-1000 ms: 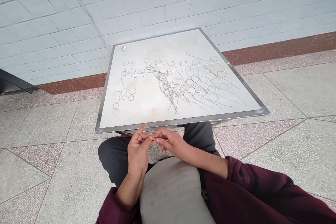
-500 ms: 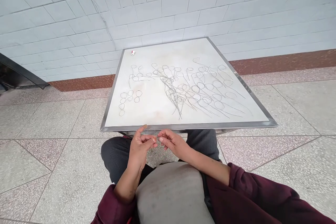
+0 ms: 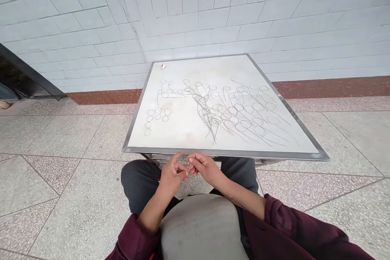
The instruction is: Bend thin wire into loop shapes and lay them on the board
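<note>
My left hand [image 3: 172, 175] and my right hand [image 3: 206, 168] meet just in front of the table's near edge, above my lap. Both pinch a thin wire [image 3: 184, 161], which barely shows between the fingertips. Its shape is hard to make out now. On the white table [image 3: 225, 154] lie many thin wires with looped ends [image 3: 215, 120], tangled in the middle and fanned out to the right. Several small figure-eight wire pieces [image 3: 165, 115] rest at the left.
A small white and red object [image 3: 163, 66] sits in the table's far left corner. Behind the table stands a tiled wall [image 3: 189, 20] with a cord [image 3: 128, 14] hanging down it. My knees are under the near edge.
The view has shifted, so the table appears slightly lower and to the right. My hands have drawn closer together, and the wire loop seen between them before is now hardly visible.
</note>
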Motion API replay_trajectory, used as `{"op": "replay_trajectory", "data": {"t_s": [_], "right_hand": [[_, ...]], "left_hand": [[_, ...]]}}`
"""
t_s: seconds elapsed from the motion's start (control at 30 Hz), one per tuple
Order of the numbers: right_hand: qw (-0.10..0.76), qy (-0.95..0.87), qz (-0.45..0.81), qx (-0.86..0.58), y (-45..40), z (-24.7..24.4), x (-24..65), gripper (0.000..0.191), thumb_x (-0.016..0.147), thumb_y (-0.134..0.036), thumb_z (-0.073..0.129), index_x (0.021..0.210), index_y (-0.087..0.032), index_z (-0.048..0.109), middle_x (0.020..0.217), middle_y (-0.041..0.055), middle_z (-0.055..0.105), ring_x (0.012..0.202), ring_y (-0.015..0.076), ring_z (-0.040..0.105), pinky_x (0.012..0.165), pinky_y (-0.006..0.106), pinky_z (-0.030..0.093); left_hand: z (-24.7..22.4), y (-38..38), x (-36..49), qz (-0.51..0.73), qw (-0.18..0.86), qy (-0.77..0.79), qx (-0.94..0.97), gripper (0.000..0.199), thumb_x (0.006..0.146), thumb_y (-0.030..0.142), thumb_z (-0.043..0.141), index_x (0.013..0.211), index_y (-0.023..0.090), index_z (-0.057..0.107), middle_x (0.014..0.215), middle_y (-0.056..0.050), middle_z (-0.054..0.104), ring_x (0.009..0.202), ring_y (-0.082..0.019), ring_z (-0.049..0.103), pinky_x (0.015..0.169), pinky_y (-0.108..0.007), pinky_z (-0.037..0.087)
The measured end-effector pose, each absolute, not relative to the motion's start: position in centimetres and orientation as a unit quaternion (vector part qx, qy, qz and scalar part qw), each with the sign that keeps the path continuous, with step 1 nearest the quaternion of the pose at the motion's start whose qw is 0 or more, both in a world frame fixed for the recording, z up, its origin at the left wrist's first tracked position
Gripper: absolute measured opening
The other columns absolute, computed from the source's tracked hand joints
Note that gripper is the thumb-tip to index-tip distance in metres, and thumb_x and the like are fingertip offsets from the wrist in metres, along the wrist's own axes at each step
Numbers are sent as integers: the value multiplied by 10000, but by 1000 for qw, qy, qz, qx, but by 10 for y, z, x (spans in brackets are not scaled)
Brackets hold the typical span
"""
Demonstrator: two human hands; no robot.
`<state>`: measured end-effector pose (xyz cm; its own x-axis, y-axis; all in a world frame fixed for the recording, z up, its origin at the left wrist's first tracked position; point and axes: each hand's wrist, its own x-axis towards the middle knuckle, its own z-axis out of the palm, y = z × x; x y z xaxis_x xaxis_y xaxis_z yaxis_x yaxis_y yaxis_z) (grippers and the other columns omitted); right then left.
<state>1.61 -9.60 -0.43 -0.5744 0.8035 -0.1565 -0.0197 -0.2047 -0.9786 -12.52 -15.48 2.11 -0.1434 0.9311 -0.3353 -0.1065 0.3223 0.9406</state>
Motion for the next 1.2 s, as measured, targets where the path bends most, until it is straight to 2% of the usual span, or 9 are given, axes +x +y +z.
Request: {"op": "replay_trajectory", "data": {"t_s": [0.23, 0.43, 0.67, 0.77, 0.87, 0.97, 1.1, 1.2], "right_hand": [[343, -606, 625, -351, -102, -14, 10, 344, 888, -550, 477, 928, -215, 542, 711, -7, 550, 553, 137, 565, 544, 302, 514], [309, -661, 580, -362, -96, -13, 12, 396, 864, -537, 496, 1093, -216, 537, 1004, 88, 549, 781, 192, 606, 567, 322, 550], [186, -686, 613, -346, -102, -21, 20, 223, 856, -407, 506, 968, -219, 550, 791, 10, 574, 678, 154, 604, 586, 284, 503], [176, -684, 617, -346, -102, -21, 25, 213, 857, -395, 497, 947, -212, 561, 789, 14, 591, 679, 151, 599, 591, 279, 490], [169, -680, 621, -351, -99, -21, 29, 214, 855, -399, 498, 929, -209, 565, 784, 17, 604, 674, 150, 591, 595, 278, 481], [161, -669, 634, -352, -98, -21, 30, 227, 842, -413, 511, 922, -207, 568, 769, 16, 606, 654, 148, 583, 588, 279, 473], [160, -658, 648, -348, -98, -22, 30, 238, 821, -436, 540, 890, -212, 576, 739, 10, 604, 626, 146, 571, 580, 282, 474], [161, -648, 655, -353, -98, -23, 30, 255, 817, -459, 539, 877, -215, 580, 735, 7, 599, 617, 144, 561, 578, 281, 469]], "left_hand": [[11, -159, -125, 503, 547, 584, 328, 634, 611, 227, 716, 1207, 136, 519, 660, 15, 639, 529, -126, 571, 538, -265, 466], [3, -140, -168, 519, 455, 644, 329, 711, 635, 175, 696, 1299, 137, 444, 694, 6, 673, 591, -140, 615, 583, -265, 499], [-5, -85, -234, 455, 325, 742, 370, 636, 670, 87, 679, 1272, 137, 482, 745, -11, 703, 573, -125, 601, 659, -283, 495], [-8, -70, -240, 416, 302, 761, 394, 469, 788, 190, 663, 1232, 142, 518, 838, -30, 693, 683, -146, 636, 726, -326, 512], [-11, -61, -243, 384, 286, 773, 416, 320, 894, 319, 572, 1165, 148, 562, 1000, -62, 653, 827, -170, 641, 767, -374, 530], [-11, -54, -245, 356, 265, 780, 440, 328, 901, 336, 562, 1173, 153, 559, 1075, -76, 628, 897, -185, 629, 790, -390, 532], [-8, -46, -250, 318, 228, 789, 473, 359, 897, 333, 564, 1210, 159, 537, 1073, -75, 622, 900, -191, 622, 803, -403, 519], [-4, -43, -252, 289, 190, 793, 502, 452, 862, 251, 602, 1291, 164, 488, 1042, -78, 632, 930, -199, 613, 875, -406, 473]]}}
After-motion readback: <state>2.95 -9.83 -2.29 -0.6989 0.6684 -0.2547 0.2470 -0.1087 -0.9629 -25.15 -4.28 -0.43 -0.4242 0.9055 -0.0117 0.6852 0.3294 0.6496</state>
